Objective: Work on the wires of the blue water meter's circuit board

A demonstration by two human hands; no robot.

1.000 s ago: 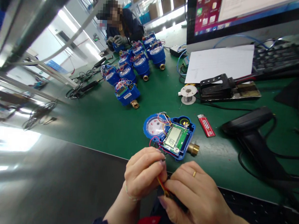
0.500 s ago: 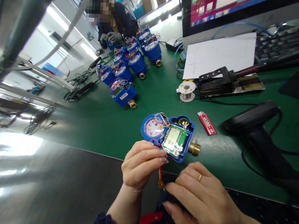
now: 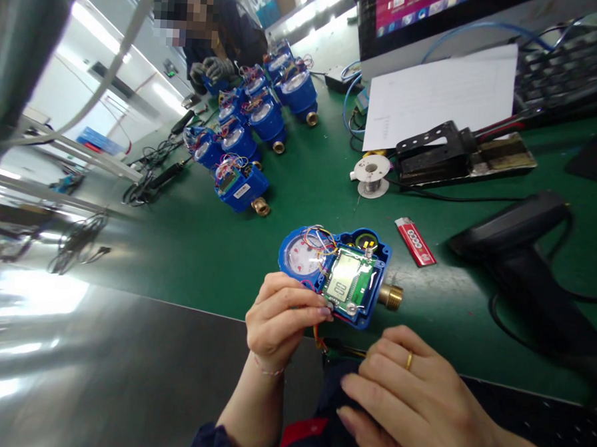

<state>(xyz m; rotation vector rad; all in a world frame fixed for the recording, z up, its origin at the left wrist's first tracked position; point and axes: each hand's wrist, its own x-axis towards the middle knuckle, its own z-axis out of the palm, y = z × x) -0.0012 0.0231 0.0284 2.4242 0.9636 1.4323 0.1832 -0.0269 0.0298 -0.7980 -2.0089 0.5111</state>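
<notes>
My left hand [image 3: 282,314] pinches thin wires [image 3: 317,331] beside the blue meter [image 3: 341,269]; my right hand [image 3: 414,403] curls closed on a dark tool [image 3: 344,349].

Blue meter [image 3: 333,269]; red lighter [image 3: 415,241]

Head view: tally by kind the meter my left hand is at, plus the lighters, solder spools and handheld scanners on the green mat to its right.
Blue meter at the left hand: 1
Red lighter: 1
Solder spool: 1
Black scanner: 1
Total: 4
</notes>
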